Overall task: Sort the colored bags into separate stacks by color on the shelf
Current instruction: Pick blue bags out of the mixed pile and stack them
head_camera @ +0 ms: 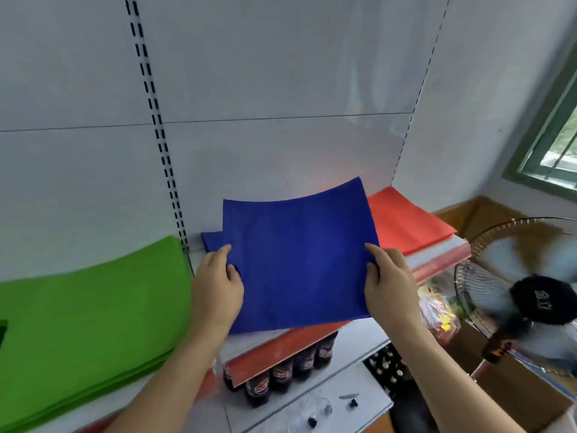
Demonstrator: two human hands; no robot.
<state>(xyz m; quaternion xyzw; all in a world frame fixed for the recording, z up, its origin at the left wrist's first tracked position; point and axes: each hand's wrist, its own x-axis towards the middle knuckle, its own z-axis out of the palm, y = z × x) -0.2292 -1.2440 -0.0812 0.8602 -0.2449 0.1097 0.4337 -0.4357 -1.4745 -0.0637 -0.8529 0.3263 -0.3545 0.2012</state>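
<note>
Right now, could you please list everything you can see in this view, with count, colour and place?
Blue bag: one, blue, held above the shelf, centre.
Blue stack: one, blue, on the shelf under the held bag, mostly hidden.
Green stack: one, green, shelf left.
Red stack: one, red, shelf right.
Shelf: one, white with red front edge.
Bottles: several, dark, on the shelf below.
Fan: one, black hub, wire guard, right.
Window: one, green frame, upper right.
Left hand: grips the bag's left edge.
Right hand: grips the bag's right edge.
</note>
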